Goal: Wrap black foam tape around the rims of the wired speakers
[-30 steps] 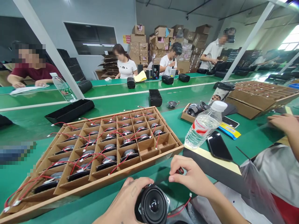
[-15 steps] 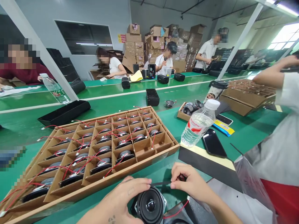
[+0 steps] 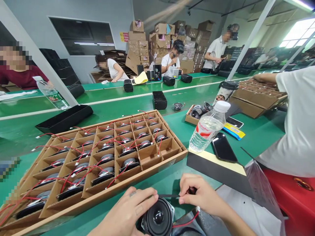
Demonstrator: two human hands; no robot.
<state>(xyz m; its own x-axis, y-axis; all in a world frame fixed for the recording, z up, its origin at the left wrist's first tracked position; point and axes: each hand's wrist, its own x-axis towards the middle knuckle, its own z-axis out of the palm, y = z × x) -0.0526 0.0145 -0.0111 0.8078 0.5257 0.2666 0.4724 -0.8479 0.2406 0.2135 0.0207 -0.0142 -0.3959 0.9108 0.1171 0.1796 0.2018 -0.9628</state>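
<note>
My left hand (image 3: 125, 209) grips a round black loudspeaker (image 3: 158, 216) at the bottom of the view, its cone facing me. Red wires (image 3: 184, 224) run from the speaker toward the right. My right hand (image 3: 199, 193) pinches a thin black strip (image 3: 169, 195) that stretches across to my left hand, just above the speaker. Just beyond my hands lies a cardboard divider tray (image 3: 137, 178) holding rows of speakers with red leads. Neither hand touches the tray.
A water bottle (image 3: 208, 126) and a phone (image 3: 223, 147) stand beyond a black box (image 3: 216, 173) on the green workbench (image 3: 172, 131). A co-worker in white (image 3: 295, 131) reaches toward a second cardboard tray (image 3: 258, 98). Black speaker housings lie farther along.
The view has turned slightly right, shifting the bench leftward. The co-worker has moved into the right side. My hands stay close together, and the black strip now shows between them.
</note>
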